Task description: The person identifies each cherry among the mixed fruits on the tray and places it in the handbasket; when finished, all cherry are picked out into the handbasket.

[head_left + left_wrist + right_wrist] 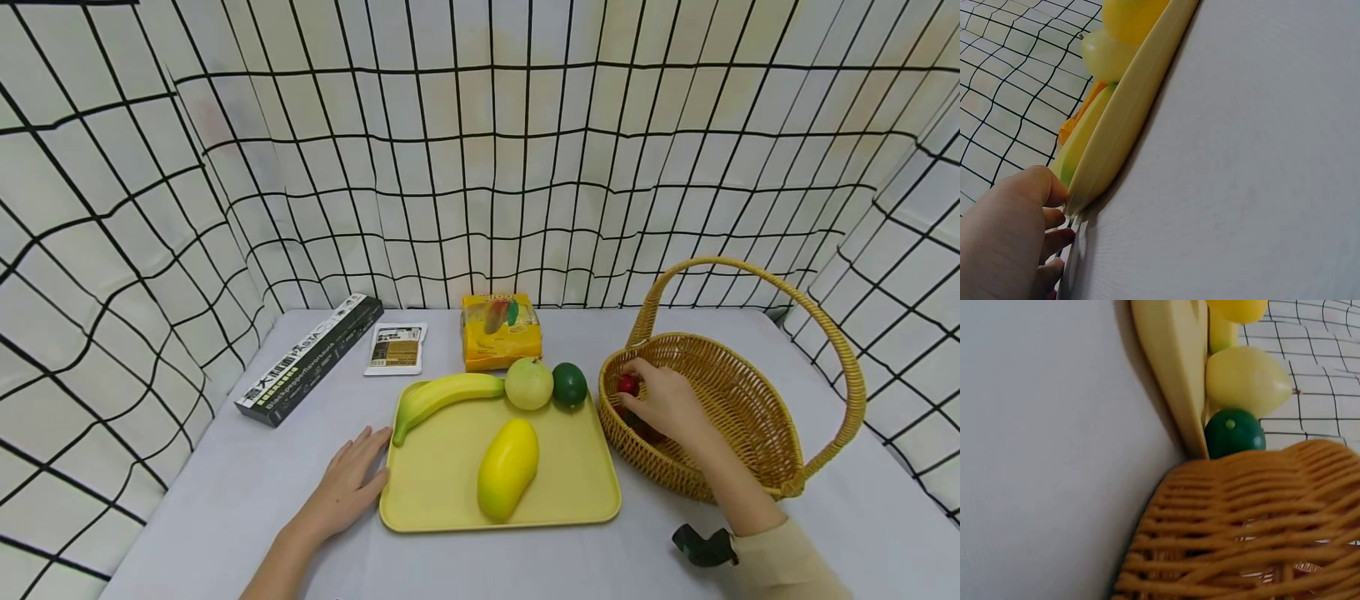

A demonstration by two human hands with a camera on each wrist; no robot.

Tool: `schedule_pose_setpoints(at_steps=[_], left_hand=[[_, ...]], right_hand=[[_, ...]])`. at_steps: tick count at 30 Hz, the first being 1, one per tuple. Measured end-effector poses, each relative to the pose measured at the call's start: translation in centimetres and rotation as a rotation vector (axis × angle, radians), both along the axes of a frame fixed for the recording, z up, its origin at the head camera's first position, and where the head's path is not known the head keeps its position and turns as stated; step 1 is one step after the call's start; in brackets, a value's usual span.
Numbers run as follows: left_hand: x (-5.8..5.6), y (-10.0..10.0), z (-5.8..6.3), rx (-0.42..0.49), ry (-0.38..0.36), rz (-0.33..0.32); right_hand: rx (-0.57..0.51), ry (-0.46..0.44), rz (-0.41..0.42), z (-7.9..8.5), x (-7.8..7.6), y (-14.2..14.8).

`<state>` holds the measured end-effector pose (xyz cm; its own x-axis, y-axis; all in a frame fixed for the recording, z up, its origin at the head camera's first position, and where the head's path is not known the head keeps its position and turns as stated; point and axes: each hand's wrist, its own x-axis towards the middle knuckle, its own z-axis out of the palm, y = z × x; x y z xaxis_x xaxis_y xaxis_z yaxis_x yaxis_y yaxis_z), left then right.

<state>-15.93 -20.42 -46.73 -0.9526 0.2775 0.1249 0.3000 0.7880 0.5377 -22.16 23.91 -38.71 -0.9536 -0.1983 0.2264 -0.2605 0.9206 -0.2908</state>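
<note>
In the head view my left hand (348,482) rests by the left edge of a yellow tray (431,492), its fingers extended and touching the rim. My right hand (669,407) reaches into a wicker basket (750,417) and pinches a small round red fruit (628,384) between thumb and fingers; darker things below it are mostly hidden. On the tray lie a banana (450,394), a pale green round fruit (528,384), a dark green fruit (570,385) and a yellow mango (508,469). The right wrist view shows the basket's woven wall (1260,506) but not the hand.
Behind the tray stands a yellow packet (501,333) with a fruit picture. A small white-and-brown sachet (396,348) and a long black box (311,358) lie at the back left. The basket's tall handle (832,333) arches on the right. Black netting surrounds the table.
</note>
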Motion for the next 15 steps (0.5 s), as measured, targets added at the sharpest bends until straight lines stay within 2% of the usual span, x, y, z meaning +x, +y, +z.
schedule_pose_setpoints(at_steps=[5, 10, 15], left_hand=[[-0.1, 0.0, -0.1, -0.006, -0.008, 0.006], [-0.1, 0.0, -0.2, -0.008, -0.008, 0.003], [-0.1, 0.1, -0.1, -0.004, -0.001, 0.001]], right_hand=[[0.047, -0.040, -0.009, -0.4, -0.7, 0.6], [0.112, -0.074, 0.000, -0.8, -0.8, 0.7], [0.126, -0.091, 0.013, -1.2, -0.9, 0.7]])
